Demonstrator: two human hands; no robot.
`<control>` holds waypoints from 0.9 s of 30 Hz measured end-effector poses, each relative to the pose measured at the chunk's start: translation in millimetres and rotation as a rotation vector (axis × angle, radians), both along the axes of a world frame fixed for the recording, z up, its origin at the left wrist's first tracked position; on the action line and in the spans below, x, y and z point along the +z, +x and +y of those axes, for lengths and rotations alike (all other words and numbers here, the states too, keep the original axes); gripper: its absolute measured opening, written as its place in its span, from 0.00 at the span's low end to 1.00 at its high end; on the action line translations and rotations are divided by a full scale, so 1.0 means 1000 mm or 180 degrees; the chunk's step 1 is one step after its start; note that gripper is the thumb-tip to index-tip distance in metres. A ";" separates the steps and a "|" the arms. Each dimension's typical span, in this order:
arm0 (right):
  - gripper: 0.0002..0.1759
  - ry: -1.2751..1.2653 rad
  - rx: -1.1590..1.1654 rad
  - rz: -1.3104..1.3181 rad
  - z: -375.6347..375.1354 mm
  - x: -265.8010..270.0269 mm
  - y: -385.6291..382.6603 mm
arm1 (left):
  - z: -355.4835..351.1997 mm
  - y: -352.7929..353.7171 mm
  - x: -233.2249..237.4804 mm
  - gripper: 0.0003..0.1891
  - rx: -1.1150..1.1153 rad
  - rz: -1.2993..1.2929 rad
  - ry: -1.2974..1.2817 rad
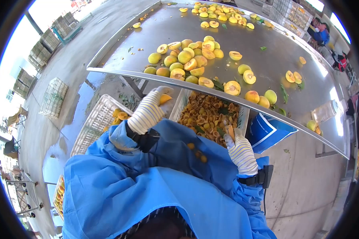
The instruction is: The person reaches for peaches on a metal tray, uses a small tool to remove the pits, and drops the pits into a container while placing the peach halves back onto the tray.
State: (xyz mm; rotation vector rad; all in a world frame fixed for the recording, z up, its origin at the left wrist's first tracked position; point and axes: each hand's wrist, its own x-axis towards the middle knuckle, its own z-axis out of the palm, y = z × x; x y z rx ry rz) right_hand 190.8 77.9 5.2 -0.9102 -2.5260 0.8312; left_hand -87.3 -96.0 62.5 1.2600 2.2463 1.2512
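My left hand (149, 111), in a striped white glove, is closed around a yellow peach half (164, 98) just below the table's near edge. My right hand (241, 153), gloved alike, grips a small tan-handled tool (229, 130); its tip is hard to make out. That hand is at the right side of a white crate (244, 118) full of brown pits and scraps (205, 113). On the metal table (119, 59) above, a pile of whole and halved peaches (184, 56) lies near the edge. A few small yellow pieces (197, 152) rest on my blue apron (171, 139).
A white crate (92, 119) with peach halves (119, 115) stands at my left. Right of the pit crate is a blue bucket (263, 133). A clear plastic container (325, 111) lies on the table's right. More halves (219, 12) cover the far end. A person (321, 34) is at far right.
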 end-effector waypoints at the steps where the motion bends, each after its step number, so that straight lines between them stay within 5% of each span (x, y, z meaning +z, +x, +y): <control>1: 0.27 0.0033 0.0071 -0.0030 -0.001 0.001 0.000 | -0.018 -0.022 -0.006 0.19 0.0375 0.0731 -0.0130; 5: 0.24 -0.0122 0.0288 -0.0065 -0.002 0.009 -0.004 | -0.098 -0.079 0.001 0.21 0.1388 0.1409 -0.2099; 9: 0.22 -0.0160 0.0442 0.0145 -0.009 0.015 -0.009 | -0.161 -0.130 -0.063 0.27 0.1572 0.1161 -0.3580; 12: 0.22 -0.0312 0.0470 -0.0034 -0.007 0.020 -0.014 | -0.143 -0.134 -0.066 0.28 0.1823 0.1535 -0.2968; 14: 0.22 -0.0495 0.0464 -0.0030 -0.008 0.020 -0.015 | -0.098 -0.139 -0.038 0.26 0.1788 0.1898 -0.1814; 18: 0.22 -0.0369 0.0472 0.0096 -0.009 0.013 -0.016 | 0.013 -0.142 0.006 0.21 0.0893 0.1890 -0.0772; 23: 0.25 -0.0677 0.0441 -0.0013 -0.011 0.020 -0.015 | 0.109 -0.160 -0.009 0.26 -0.0191 0.1307 -0.2733; 27: 0.28 -0.1022 0.0469 -0.0173 -0.009 0.023 -0.012 | 0.120 -0.157 0.004 0.28 -0.0151 0.1360 -0.2936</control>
